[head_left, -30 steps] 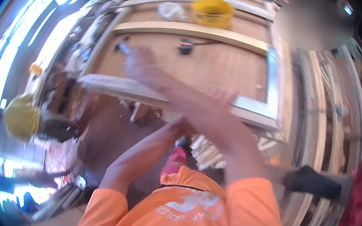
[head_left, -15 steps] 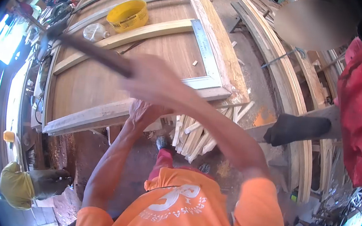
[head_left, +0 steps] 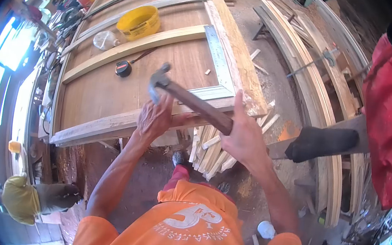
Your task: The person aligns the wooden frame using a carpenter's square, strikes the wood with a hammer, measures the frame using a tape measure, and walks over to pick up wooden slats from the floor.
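Note:
My right hand (head_left: 245, 135) is closed around the wooden handle of a claw hammer (head_left: 198, 106), one finger pointing away from the grip. The hammer's metal head is above and just beyond my left hand (head_left: 154, 120). That hand grips the near wooden rail (head_left: 94, 125) of a panelled frame, thumb stretched to the right; whether a small item is under its fingers is hidden. A metal framing square (head_left: 216, 59) lies in the frame's near right corner. On the plywood panel (head_left: 93, 91) rests a black tape measure (head_left: 123, 68), with a dark slender tool (head_left: 143, 54) beyond it.
A yellow tub (head_left: 138, 23) and a clear plastic container (head_left: 104, 40) stand on the frame. Cut wood strips (head_left: 211, 155) are stacked below its near edge. Long boards (head_left: 303, 72) lie at right, beside a person in red (head_left: 389, 125). Another person in yellow (head_left: 22, 199) is lower left.
The hammer has swung from the left, above the panel, to the right, and its head is now near my left hand. My right hand has moved right, uncovering the tape measure.

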Demonstrator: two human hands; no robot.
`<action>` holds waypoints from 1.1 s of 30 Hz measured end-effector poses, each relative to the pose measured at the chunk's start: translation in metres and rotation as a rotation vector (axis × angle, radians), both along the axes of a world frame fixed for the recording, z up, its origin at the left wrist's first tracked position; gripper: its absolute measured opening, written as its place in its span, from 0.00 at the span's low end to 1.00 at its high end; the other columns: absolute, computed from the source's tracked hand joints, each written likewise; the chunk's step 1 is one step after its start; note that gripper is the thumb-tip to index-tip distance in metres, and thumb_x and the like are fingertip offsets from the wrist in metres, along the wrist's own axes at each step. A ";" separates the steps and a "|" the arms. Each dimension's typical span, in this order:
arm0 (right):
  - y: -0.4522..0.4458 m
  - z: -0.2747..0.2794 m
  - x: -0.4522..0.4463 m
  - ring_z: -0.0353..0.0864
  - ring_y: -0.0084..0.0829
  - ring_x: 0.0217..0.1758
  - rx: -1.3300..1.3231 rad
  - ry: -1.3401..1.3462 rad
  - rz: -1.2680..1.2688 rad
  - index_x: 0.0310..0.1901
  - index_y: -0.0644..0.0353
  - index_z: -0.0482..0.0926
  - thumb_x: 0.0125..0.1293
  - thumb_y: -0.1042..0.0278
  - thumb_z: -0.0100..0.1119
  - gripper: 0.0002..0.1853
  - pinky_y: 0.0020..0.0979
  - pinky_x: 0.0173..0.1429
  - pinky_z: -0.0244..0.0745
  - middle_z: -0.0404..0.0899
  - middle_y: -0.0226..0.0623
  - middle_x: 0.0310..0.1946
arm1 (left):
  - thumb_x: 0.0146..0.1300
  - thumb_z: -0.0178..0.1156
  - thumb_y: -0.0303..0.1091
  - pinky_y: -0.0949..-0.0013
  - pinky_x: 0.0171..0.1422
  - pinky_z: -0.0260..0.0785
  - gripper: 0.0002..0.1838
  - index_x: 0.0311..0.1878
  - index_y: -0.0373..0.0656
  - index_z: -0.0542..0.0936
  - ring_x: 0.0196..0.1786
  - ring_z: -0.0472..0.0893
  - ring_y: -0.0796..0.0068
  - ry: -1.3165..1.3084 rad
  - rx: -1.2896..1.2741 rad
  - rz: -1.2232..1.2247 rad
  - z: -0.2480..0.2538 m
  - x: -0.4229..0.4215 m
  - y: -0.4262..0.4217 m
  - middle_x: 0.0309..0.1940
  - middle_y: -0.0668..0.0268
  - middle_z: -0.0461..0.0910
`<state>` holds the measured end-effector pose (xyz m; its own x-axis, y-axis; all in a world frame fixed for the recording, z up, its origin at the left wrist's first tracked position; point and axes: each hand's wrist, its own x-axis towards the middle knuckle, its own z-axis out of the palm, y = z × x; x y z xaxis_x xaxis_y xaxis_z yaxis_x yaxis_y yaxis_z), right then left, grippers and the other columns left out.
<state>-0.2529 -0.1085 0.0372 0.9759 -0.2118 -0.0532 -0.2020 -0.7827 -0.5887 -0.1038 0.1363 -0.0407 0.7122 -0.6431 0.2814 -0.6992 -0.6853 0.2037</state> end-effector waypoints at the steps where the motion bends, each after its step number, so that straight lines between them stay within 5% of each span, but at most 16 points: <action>1: 0.004 -0.002 0.005 0.88 0.63 0.39 0.024 0.029 0.024 0.85 0.74 0.43 0.59 0.70 0.72 0.59 0.55 0.48 0.81 0.86 0.60 0.33 | 0.65 0.69 0.69 0.47 0.52 0.81 0.48 0.70 0.33 0.76 0.50 0.88 0.44 0.004 0.005 -0.014 -0.003 -0.001 0.000 0.48 0.47 0.87; 5: 0.014 -0.007 0.024 0.88 0.65 0.38 0.061 0.069 0.063 0.84 0.80 0.37 0.59 0.70 0.70 0.61 0.55 0.49 0.81 0.85 0.65 0.31 | 0.63 0.72 0.68 0.45 0.53 0.81 0.43 0.57 0.30 0.79 0.54 0.86 0.43 -0.098 -0.053 -0.008 -0.021 0.011 0.007 0.46 0.44 0.85; 7: 0.015 -0.012 0.027 0.88 0.65 0.38 0.072 0.098 0.051 0.83 0.81 0.36 0.59 0.70 0.69 0.61 0.55 0.49 0.81 0.84 0.65 0.31 | 0.69 0.72 0.50 0.44 0.53 0.79 0.33 0.60 0.27 0.77 0.46 0.87 0.41 -0.020 0.012 0.046 -0.005 0.002 0.001 0.40 0.45 0.86; 8: 0.016 -0.013 0.028 0.88 0.66 0.38 0.083 0.127 0.041 0.83 0.81 0.36 0.59 0.71 0.69 0.61 0.55 0.50 0.82 0.84 0.66 0.31 | 0.69 0.72 0.50 0.44 0.53 0.79 0.33 0.60 0.27 0.77 0.46 0.87 0.41 -0.018 0.015 0.046 0.002 -0.001 -0.002 0.40 0.45 0.86; 16: 0.018 -0.013 0.031 0.88 0.65 0.39 0.158 0.140 0.040 0.82 0.84 0.36 0.58 0.72 0.67 0.59 0.54 0.51 0.82 0.84 0.68 0.32 | 0.61 0.73 0.69 0.50 0.51 0.81 0.45 0.55 0.28 0.78 0.45 0.88 0.46 -0.045 0.001 0.060 0.000 -0.001 -0.005 0.40 0.48 0.86; 29: 0.011 -0.001 0.008 0.91 0.52 0.41 0.325 0.061 -0.044 0.83 0.78 0.49 0.62 0.70 0.67 0.52 0.45 0.52 0.82 0.86 0.63 0.35 | 0.63 0.69 0.72 0.50 0.53 0.81 0.47 0.64 0.33 0.76 0.48 0.88 0.48 -0.064 -0.037 0.062 0.012 -0.005 -0.006 0.42 0.50 0.87; 33: 0.009 -0.008 0.001 0.89 0.59 0.42 0.302 0.075 -0.009 0.85 0.71 0.47 0.63 0.71 0.66 0.53 0.47 0.52 0.81 0.86 0.65 0.38 | 0.65 0.68 0.70 0.49 0.54 0.80 0.45 0.68 0.37 0.75 0.50 0.87 0.47 -0.018 -0.080 0.002 0.017 -0.008 -0.007 0.43 0.52 0.86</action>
<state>-0.2515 -0.0998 0.0294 0.9649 -0.1839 -0.1872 -0.2600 -0.5729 -0.7773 -0.1121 0.1289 -0.0232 0.7076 -0.6171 0.3443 -0.7022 -0.6685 0.2450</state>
